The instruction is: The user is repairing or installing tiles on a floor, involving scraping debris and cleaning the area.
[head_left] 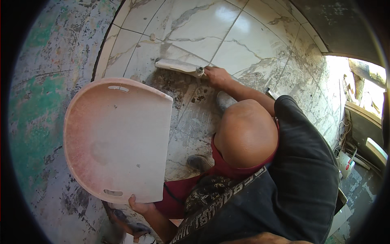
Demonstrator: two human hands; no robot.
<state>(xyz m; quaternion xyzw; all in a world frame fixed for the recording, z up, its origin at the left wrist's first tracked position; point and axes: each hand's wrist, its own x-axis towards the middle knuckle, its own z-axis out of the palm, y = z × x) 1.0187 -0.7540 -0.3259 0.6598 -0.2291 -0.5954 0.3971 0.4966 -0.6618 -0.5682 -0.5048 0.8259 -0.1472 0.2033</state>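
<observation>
Pinkish-white scoop tray is sitting at left; left hand is pinching its near rim, thumb on top, fingers hidden. Right hand is gripping, fingers curled closed, long pale tool's end over dirty tiles.

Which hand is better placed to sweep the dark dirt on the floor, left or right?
Probably the right hand: it holds the pale tool by its end, beside the dark dirt. The left hand holds the edge of the pinkish scoop, farther from that dirt.
</observation>
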